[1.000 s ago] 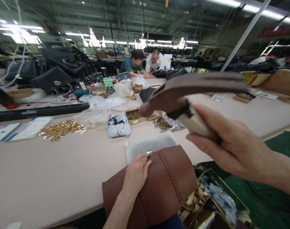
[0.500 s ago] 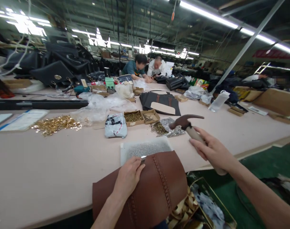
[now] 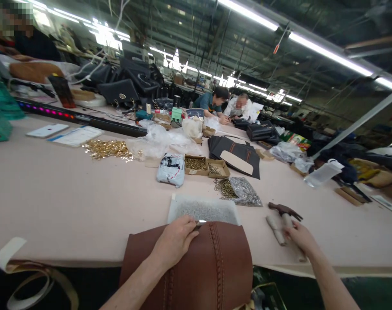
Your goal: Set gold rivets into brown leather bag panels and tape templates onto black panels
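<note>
My left hand (image 3: 178, 239) is closed on a small metal piece (image 3: 200, 222) at the top edge of a brown leather panel (image 3: 196, 267). The panel carries two braided seams and hangs over the table's front edge. Behind it lies a pale slab (image 3: 204, 209) with a speckled grey top. On the right, my right hand (image 3: 299, 237) is around the handle of a hammer (image 3: 288, 219), low over the table. A second grey handle-like piece (image 3: 275, 230) lies just left of the hammer's handle.
Small boxes of brass parts (image 3: 196, 164), a plastic bag of rings (image 3: 244, 190), a wrapped packet (image 3: 171, 169) and gold pieces (image 3: 107, 149) lie on the table. Dark panels (image 3: 236, 155) are stacked farther back. Two people lean over the far end; another person is at the upper left.
My right hand has lowered the hammer from the air to the tabletop at the right. The view has turned left, bringing more of the table's left side in. My left hand keeps its hold.
</note>
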A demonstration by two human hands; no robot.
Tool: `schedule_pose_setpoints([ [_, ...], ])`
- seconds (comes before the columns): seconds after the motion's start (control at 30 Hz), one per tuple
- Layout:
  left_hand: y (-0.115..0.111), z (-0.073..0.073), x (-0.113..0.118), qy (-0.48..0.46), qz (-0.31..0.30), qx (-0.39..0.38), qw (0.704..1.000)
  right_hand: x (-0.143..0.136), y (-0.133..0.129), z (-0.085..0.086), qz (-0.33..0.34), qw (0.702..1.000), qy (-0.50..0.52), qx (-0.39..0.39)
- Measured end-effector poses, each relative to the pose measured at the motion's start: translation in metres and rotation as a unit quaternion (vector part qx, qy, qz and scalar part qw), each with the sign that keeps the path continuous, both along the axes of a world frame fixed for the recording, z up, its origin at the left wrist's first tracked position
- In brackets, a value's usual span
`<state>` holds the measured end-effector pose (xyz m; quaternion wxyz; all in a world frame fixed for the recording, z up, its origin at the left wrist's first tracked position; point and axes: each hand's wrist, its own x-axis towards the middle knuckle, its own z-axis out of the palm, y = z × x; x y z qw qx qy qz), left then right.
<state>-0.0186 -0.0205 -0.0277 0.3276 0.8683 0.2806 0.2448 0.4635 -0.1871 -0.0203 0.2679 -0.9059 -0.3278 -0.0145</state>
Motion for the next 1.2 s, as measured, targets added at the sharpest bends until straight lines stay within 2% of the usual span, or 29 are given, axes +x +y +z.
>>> schedule_pose_setpoints([
  [0.07,0.0,0.001,0.0,0.004,0.003,0.002,1.0,-0.017,0.015,0.004,0.029,0.999,-0.034,0.013],
  [0.13,0.0,0.004,0.0,0.006,0.004,0.007,1.0,-0.059,0.034,0.014,0.1,0.993,-0.023,0.058],
  [0.17,0.0,0.005,0.0,0.006,0.005,0.011,1.0,-0.089,0.043,0.02,0.146,0.986,0.023,0.081],
  [0.2,-0.001,0.007,0.0,0.006,0.005,0.013,1.0,-0.123,0.05,0.028,0.207,0.97,0.081,0.096],
  [0.27,-0.001,0.007,0.001,0.003,0.007,0.02,1.0,-0.196,0.06,0.041,0.339,0.92,0.163,0.11],
  [0.37,-0.001,-0.004,0.002,-0.006,0.008,0.033,0.999,-0.286,0.072,0.049,0.466,0.843,0.211,0.165],
  [0.4,0.002,-0.012,0.002,-0.009,0.003,0.038,0.999,-0.305,0.077,0.047,0.478,0.827,0.231,0.185],
  [0.47,0.009,-0.029,0.004,-0.021,0.006,0.056,0.998,-0.324,0.088,0.039,0.452,0.82,0.269,0.224],
  [0.57,0.022,-0.05,0.007,-0.026,0.008,0.087,0.996,-0.314,0.099,0.023,0.354,0.812,0.35,0.306],
  [0.67,0.027,-0.059,0.006,-0.012,0.006,0.099,0.995,-0.276,0.099,0.009,0.215,0.79,0.409,0.402],
  [0.7,0.028,-0.06,0.006,-0.008,0.007,0.1,0.995,-0.258,0.097,0.005,0.177,0.797,0.401,0.416],
  [0.77,0.028,-0.059,0.004,-0.006,0.013,0.098,0.995,-0.221,0.092,-0.001,0.121,0.849,0.336,0.39],
  [0.83,0.027,-0.056,0.004,-0.008,0.018,0.095,0.995,-0.185,0.084,-0.005,0.086,0.904,0.26,0.329],
  [0.9,0.026,-0.05,0.005,-0.006,0.017,0.089,0.996,-0.155,0.076,-0.006,0.057,0.932,0.21,0.29],
  [0.97,0.025,-0.042,0.006,-0.002,0.015,0.076,0.997,-0.137,0.068,-0.006,0.031,0.939,0.179,0.292],
  [1.03,0.021,-0.031,0.007,0.003,0.019,0.051,0.999,-0.134,0.062,-0.004,0.007,0.947,0.132,0.293],
  [1.1,0.014,-0.018,0.005,0.01,0.021,0.018,1.0,-0.147,0.06,-0.003,0.018,0.951,0.113,0.288],
  [1.2,-0.002,0.0,-0.001,0.015,0.023,-0.016,1.0,-0.19,0.063,-0.01,0.114,0.942,0.17,0.267],
])
